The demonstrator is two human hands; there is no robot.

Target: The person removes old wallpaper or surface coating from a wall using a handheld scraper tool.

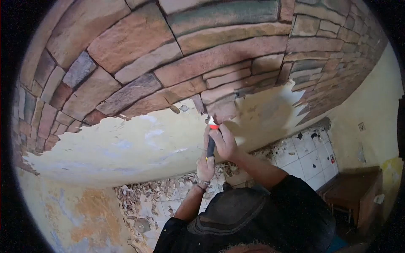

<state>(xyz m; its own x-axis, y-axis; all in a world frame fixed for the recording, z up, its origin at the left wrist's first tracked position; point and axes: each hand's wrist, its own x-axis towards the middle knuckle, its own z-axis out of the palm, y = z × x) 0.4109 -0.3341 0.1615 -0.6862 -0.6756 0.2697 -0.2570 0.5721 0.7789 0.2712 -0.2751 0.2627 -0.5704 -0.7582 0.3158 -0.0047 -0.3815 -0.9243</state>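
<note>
A scraper (211, 145) with a dark handle, a red collar and a bright blade is held up against the wall. My right hand (224, 141) is closed around its upper part, close to the collar. Lower down, my left hand (205, 168) grips the handle's butt end, where a bit of yellow shows. The blade meets the lower torn edge of the stone-patterned wallpaper (223, 107), at a strip that hangs lower than the paper beside it. Bare cream-coloured wall (139, 141) with pale patches shows below the paper. My fingers partly hide the handle.
Torn paper scraps (139, 198) litter the white tile floor (301, 156) along the wall. A brown wooden cabinet (352, 189) stands at the right. A round, pale object (142, 225) lies on the floor at lower left. An outlet (361, 126) is on the right wall.
</note>
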